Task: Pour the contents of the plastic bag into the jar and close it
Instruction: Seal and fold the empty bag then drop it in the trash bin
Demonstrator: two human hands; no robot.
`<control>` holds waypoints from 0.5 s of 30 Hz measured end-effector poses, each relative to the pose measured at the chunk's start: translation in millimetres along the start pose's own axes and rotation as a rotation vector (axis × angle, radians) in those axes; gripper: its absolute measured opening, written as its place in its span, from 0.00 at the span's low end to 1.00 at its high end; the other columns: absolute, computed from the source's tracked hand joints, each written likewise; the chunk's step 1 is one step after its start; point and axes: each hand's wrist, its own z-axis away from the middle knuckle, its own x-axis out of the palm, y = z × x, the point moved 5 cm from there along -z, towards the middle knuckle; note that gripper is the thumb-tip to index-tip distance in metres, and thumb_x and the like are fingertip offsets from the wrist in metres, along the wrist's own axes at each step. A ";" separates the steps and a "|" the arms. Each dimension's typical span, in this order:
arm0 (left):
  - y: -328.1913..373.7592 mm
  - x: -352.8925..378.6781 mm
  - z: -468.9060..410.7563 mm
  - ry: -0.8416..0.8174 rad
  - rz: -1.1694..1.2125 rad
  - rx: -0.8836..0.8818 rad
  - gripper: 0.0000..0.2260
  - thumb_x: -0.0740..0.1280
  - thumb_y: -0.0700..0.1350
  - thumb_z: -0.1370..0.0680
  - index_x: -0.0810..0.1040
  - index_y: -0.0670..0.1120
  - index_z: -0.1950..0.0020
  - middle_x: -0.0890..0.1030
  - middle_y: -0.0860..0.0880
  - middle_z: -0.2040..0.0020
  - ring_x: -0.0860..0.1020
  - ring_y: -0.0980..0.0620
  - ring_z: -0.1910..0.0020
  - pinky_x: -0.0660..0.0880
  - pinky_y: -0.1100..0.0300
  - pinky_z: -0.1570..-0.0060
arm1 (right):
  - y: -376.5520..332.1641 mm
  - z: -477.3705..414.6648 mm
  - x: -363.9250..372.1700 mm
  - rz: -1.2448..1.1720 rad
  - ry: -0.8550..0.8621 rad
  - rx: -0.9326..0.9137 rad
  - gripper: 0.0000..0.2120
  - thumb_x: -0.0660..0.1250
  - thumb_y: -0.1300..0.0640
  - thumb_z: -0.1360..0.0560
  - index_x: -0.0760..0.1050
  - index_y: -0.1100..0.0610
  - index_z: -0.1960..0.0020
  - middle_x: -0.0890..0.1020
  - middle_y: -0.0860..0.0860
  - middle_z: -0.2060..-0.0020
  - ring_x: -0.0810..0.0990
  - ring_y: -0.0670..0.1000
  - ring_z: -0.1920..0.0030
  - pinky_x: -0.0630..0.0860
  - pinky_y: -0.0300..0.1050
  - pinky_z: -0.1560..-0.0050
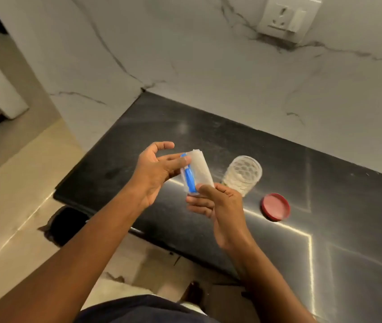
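Observation:
A small clear plastic bag (pixel 200 170) with a blue strip along one side is held up over the black counter (pixel 325 194). My left hand (pixel 157 173) pinches its upper left part with thumb and fingers. My right hand (pixel 218 203) grips its bottom end from below. Just right of the bag stands an open clear jar (pixel 243 176) with a pale filling in its lower part. The jar's red lid (pixel 275 207) lies flat on the counter to the right of the jar.
A marble wall rises behind the counter, with a wall socket (pixel 288 17) at the upper right. The counter's left edge drops to a beige floor (pixel 17 206). Bright light streaks reflect on the counter's near right.

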 end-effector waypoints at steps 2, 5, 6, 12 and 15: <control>6.3 -38.0 10.4 0.075 0.004 0.040 0.23 0.81 0.41 0.27 0.76 0.47 0.35 0.90 0.48 0.51 0.89 0.50 0.51 0.85 0.60 0.55 | 14.1 5.5 34.9 -0.034 -0.034 0.050 0.12 0.73 0.58 0.22 0.82 0.63 0.42 0.88 0.65 0.54 0.89 0.62 0.54 0.85 0.48 0.56; 8.8 -102.3 25.2 0.215 -0.036 0.070 0.20 0.80 0.48 0.26 0.79 0.49 0.37 0.89 0.49 0.51 0.88 0.52 0.49 0.85 0.56 0.51 | 39.7 15.1 85.1 -0.056 -0.070 0.103 0.12 0.73 0.57 0.22 0.82 0.63 0.41 0.88 0.65 0.54 0.89 0.61 0.54 0.85 0.48 0.55; 8.7 -128.2 30.4 0.266 -0.034 0.077 0.19 0.80 0.50 0.26 0.80 0.49 0.38 0.89 0.49 0.50 0.88 0.53 0.49 0.85 0.56 0.50 | 49.3 18.0 103.7 -0.061 -0.079 0.121 0.12 0.73 0.57 0.22 0.82 0.63 0.42 0.88 0.65 0.54 0.89 0.61 0.54 0.85 0.48 0.55; -4.3 -296.2 67.1 0.513 -0.089 0.030 0.12 0.78 0.54 0.25 0.83 0.53 0.45 0.88 0.52 0.52 0.85 0.55 0.54 0.82 0.62 0.58 | 118.2 33.2 221.0 -0.041 -0.088 0.238 0.11 0.74 0.56 0.22 0.83 0.61 0.43 0.88 0.62 0.51 0.88 0.57 0.54 0.86 0.51 0.57; -22.0 -370.2 79.9 0.592 -0.115 -0.039 0.08 0.78 0.50 0.24 0.82 0.55 0.48 0.86 0.53 0.55 0.84 0.56 0.55 0.79 0.63 0.59 | 162.7 34.2 279.8 0.022 -0.121 0.314 0.11 0.76 0.56 0.23 0.84 0.61 0.44 0.88 0.57 0.55 0.87 0.53 0.58 0.84 0.49 0.59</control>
